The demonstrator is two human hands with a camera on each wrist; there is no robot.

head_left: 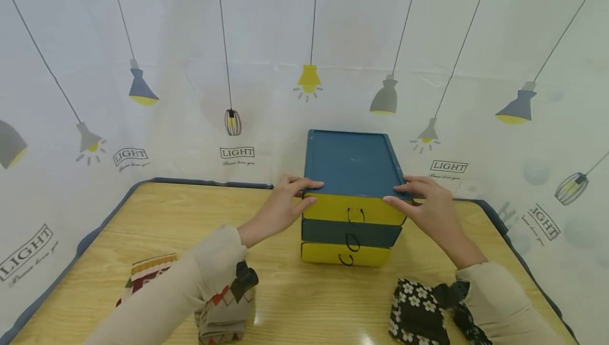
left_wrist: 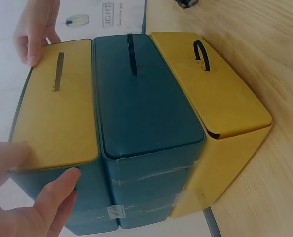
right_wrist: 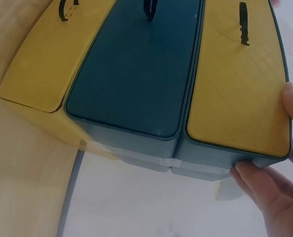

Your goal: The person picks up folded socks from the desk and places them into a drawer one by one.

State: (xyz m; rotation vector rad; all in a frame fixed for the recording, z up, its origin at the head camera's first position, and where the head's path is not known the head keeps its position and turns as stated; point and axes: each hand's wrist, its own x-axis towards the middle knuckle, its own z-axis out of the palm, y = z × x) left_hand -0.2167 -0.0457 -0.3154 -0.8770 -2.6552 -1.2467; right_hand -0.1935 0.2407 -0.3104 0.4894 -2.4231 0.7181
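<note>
A pale wood-grain tabletop (head_left: pixel 280 297), with dark blue edging (head_left: pixel 493 216) along its far and side edges, runs back to a white backdrop (head_left: pixel 266 33) printed with hanging lamps and framed LIGHT labels; a yellow printed lamp (head_left: pixel 309 76) sits at twelve o'clock. Taken from the tabletop's middle, twelve being the far side, the three-tier drawer box (head_left: pixel 353 205) stands toward one o'clock, its yellow, blue-green and yellow fronts facing the person. The left grip (head_left: pixel 282 207) grasps the top tier at its near left corner; the right grip (head_left: pixel 434 210) grasps the near right one. Folded argyle fabric (head_left: pixel 225 318) lies at eight o'clock, a maroon-and-cream bundle (head_left: pixel 147 271) nearer nine, partly behind the left sleeve (head_left: pixel 176 287), and black floral fabric (head_left: pixel 418 313) at four.
</note>
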